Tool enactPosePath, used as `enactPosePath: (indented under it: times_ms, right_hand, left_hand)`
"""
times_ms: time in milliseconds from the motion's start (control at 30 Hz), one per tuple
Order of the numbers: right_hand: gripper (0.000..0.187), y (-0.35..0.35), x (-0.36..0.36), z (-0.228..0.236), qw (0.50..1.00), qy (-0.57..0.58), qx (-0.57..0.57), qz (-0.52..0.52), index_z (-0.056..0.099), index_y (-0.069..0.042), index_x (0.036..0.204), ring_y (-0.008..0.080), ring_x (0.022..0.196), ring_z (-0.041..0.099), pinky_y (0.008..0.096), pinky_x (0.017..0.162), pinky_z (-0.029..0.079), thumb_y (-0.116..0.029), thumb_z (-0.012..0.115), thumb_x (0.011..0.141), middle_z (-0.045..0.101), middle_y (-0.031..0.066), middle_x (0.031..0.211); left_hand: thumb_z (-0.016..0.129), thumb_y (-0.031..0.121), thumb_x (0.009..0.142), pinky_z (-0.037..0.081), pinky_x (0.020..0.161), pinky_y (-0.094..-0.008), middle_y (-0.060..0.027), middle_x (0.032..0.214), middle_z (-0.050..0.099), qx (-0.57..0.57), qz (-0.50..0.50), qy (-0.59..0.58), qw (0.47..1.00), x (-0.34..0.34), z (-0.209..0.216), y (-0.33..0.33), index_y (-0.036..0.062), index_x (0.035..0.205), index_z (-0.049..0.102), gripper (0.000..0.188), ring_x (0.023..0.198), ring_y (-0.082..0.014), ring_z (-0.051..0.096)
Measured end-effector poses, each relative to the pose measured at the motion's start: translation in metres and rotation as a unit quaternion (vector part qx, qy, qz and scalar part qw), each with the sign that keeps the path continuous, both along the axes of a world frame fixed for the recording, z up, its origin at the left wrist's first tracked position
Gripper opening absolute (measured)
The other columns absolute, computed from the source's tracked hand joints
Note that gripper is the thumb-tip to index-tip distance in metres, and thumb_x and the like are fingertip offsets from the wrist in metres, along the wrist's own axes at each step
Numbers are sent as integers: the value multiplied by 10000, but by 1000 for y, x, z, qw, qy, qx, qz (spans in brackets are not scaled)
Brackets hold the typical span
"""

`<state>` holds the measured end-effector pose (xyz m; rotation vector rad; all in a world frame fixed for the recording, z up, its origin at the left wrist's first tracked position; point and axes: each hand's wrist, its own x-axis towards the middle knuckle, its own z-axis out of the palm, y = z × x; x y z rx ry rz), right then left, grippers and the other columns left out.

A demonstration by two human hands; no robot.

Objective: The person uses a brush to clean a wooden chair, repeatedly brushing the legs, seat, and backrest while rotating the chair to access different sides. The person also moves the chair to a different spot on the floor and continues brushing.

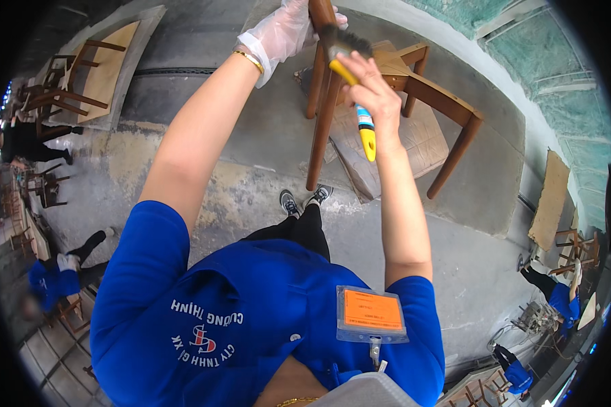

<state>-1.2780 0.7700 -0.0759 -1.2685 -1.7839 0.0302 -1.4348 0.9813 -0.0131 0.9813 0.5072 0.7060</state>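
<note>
A brown wooden chair frame (445, 102) stands upside-down or tilted in front of me; which of the two I cannot tell. At the top of the view my left hand (282, 32), in a thin clear glove, is closed around one of its wooden posts. My bare right hand (375, 95) grips a paintbrush (366, 139) with a yellow handle and a blue band. The brush's dark bristles lie against the post, just below my left hand, and look a little blurred.
Under the chair lies a flat brown cardboard piece (417, 139) on the concrete floor (251, 197). More wooden chairs (68, 95) stand at the far left. A co-worker in blue (54, 278) is at left, and others (563, 298) are at right. Greenish sheeting (557, 74) covers the right wall.
</note>
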Motion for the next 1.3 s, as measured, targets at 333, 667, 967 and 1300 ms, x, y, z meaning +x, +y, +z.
enactPosePath:
  times_ms: [333,667,967,1300]
  right_hand:
    - [248,11,-14,105,961,1,-205,184,616,-21,786,374,1381,648,447,1212,480,-184,635,973,757,163,1345]
    - [158,-57,-30,-25,976,-204,-79,23,758,-134,938,341,1452,589,460,1186,528,-131,718,786,683,26,1495]
    - [127,-66,-36,-24,966,-12,-241,89,709,-76,882,358,1323,679,427,1093,574,-37,729,763,729,72,1423]
    - [141,-188,-89,-168,867,-184,-433,165,758,-150,1005,312,1417,619,404,1180,520,-106,688,891,716,38,1441]
  left_hand:
    - [210,975,895,594,1044,-522,-237,1171,744,-41,-3,-113,993,-2,57,25,23,1353,617,1133,1094,-386,743]
    - [540,569,1047,564,1066,-404,-113,1211,753,57,-58,-123,989,8,52,17,26,1321,675,623,1119,-234,720]
    - [753,187,1009,540,1049,-339,-68,1120,786,141,-35,-95,985,28,34,7,-10,1169,784,256,1067,-171,723]
    - [733,180,1017,519,1065,-341,-83,1123,790,145,-9,-41,989,28,32,6,-29,1179,785,270,1095,-190,714]
